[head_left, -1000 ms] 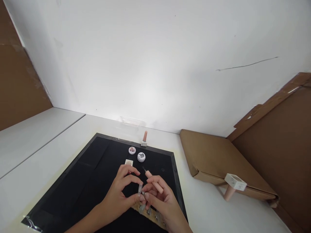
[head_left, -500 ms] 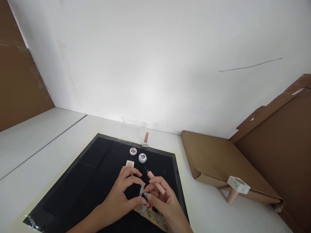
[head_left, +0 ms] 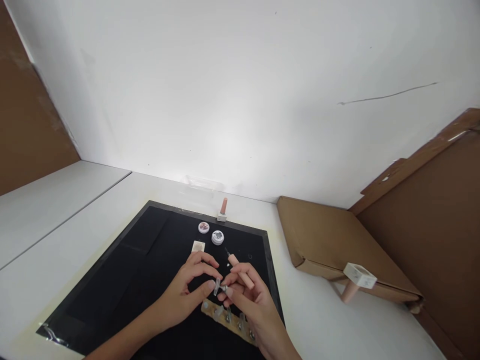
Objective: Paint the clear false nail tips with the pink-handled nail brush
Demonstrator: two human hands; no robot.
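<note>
My left hand (head_left: 187, 292) pinches a small clear nail tip (head_left: 216, 286) between thumb and fingers, just above a tan strip (head_left: 229, 320) that carries several more tips. My right hand (head_left: 249, 305) holds a pink pen-like tool (head_left: 240, 273) whose dark point aims up and away; its fingertips meet the nail tip too. Both hands hover over a black mat (head_left: 127, 280). Beyond them on the mat lie two small round jars (head_left: 210, 233) and a small cream square (head_left: 198, 246).
A pink bottle on a white base (head_left: 223, 210) stands at the mat's far edge. A flat cardboard box (head_left: 337, 250) lies to the right, with a toppled pink bottle with a white cap (head_left: 354, 283) in front of it. Cardboard panels flank the white table.
The hands have lifted slightly off the tan strip with the nail tip, so the strip shows more fully. The view has shifted a little.
</note>
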